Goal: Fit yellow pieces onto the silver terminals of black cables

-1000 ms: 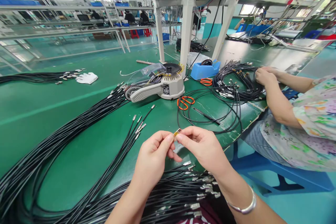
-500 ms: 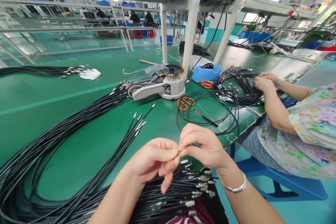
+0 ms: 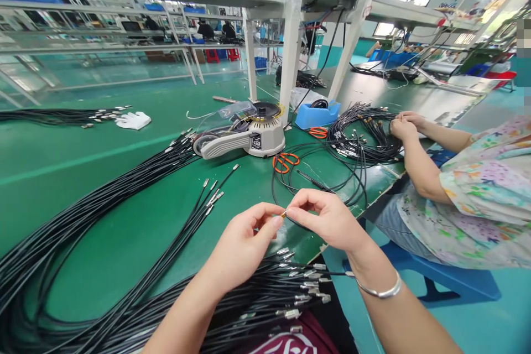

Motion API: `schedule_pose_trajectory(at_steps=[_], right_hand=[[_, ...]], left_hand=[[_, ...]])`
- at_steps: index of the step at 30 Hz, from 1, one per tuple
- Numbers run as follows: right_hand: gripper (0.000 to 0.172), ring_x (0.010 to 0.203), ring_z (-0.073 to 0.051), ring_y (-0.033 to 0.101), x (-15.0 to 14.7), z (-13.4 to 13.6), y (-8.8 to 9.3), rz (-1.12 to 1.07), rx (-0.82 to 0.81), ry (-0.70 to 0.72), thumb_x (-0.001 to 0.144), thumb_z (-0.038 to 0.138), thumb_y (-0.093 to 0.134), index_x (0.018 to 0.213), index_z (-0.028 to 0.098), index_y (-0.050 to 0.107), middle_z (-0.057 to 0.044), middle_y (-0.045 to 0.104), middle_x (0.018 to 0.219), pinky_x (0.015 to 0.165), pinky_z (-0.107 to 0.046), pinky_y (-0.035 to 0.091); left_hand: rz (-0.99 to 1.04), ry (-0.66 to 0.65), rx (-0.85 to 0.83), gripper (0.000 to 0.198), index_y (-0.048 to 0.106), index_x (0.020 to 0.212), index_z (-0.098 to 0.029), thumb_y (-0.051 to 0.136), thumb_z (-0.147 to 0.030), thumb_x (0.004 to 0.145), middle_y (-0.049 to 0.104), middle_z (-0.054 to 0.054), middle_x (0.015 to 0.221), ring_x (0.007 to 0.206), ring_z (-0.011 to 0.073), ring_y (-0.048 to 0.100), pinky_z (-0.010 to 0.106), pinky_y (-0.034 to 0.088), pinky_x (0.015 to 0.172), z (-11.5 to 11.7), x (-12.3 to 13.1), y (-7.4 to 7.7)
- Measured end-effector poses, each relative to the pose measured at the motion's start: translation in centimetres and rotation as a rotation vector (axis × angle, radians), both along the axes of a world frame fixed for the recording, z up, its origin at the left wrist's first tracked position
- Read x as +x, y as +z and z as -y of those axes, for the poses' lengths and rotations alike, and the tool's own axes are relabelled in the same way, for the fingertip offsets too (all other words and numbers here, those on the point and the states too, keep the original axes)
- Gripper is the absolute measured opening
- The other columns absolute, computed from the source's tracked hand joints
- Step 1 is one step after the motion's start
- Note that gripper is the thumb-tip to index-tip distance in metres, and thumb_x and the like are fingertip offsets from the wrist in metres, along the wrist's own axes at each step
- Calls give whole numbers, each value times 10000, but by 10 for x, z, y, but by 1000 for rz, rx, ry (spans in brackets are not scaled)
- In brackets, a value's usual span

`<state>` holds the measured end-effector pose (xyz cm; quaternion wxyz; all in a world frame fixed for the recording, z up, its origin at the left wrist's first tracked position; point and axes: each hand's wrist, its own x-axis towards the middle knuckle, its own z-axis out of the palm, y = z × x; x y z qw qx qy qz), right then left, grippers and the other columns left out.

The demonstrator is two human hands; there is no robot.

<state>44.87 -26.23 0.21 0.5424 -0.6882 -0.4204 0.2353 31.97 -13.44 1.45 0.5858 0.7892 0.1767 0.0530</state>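
My left hand and my right hand meet above the near edge of the green table. Both pinch a small yellowish cable end between thumb and fingertips. A silver bangle sits on my right wrist. Under my hands lies a thick bundle of black cables with metal ends. A few separate cables lie spread on the table just beyond my left hand.
A grey tape dispenser stands mid-table, orange scissors and a blue tape holder beside it. A white glove lies far left. At the right, a seated person's hands rest on a coil of black cables.
My hands rose slightly from the cable bundle and drew a little apart, still pinching the small yellowish end. The view shifted a little to the right.
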Motion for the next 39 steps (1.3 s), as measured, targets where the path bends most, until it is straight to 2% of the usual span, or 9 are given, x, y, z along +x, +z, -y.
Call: schedule_pose_trajectory(at_steps=[4,7,10,13,15,19,25,32,39], right_hand=[[97,671,-120,556,-2,5,-1,22,9,13,809,248,626,759,165,636,-3,633,734,628,-231,451],[94,681,-124,554,-1,10,-5,0,33,47,814,243,621,758,169,632,-4,629,739,635,-236,452],[96,715,-134,570,0,14,-12,-18,85,50,818,259,623,777,174,640,-11,636,761,676,-256,464],[123,707,-138,596,1,18,-24,-141,109,31,813,302,634,818,179,635,-12,645,751,681,-273,485],[153,707,-144,620,2,20,-31,-267,96,36,793,318,654,840,175,624,-18,659,750,686,-286,502],[211,693,-144,651,3,24,-38,-452,42,48,754,333,694,858,157,641,-28,688,730,697,-295,518],[276,624,-116,614,6,30,-41,-529,-67,-73,711,402,724,769,138,668,-19,673,669,649,-264,499],[226,619,-123,582,-2,37,-34,-393,-65,-104,750,369,680,732,147,646,-1,640,647,630,-264,475],[231,602,-122,572,-6,41,-34,-344,-68,-171,775,377,655,723,153,638,1,636,644,588,-248,462]], left_hand=[[99,-29,311,219,618,761,-182,478,-300,880,531,-34,642,589,90,458,206,360,565,6,2,-1],[185,-57,456,220,611,752,-183,458,-264,888,557,-22,670,641,104,493,218,372,626,10,3,-3],[107,-53,346,290,620,773,-181,418,-341,906,575,-6,677,639,119,521,224,402,621,9,1,-4],[-67,-26,78,352,614,1004,-187,393,-441,900,620,11,752,651,139,562,236,446,603,3,-6,-5],[-154,-54,-10,376,606,1071,-175,468,-453,859,637,14,761,665,148,572,245,462,621,-1,-11,-8],[-214,-69,41,263,673,830,-163,533,-385,819,634,4,680,639,141,551,233,444,625,-2,-16,-12],[-136,-30,256,208,697,815,-204,517,-306,823,688,5,803,744,157,585,233,420,707,6,-8,-11],[-215,-89,127,283,704,766,-167,521,-378,811,649,0,653,619,141,539,225,400,603,15,7,-9],[-210,-67,81,284,691,713,-153,551,-390,784,624,5,611,575,131,505,223,379,565,21,15,-9]])
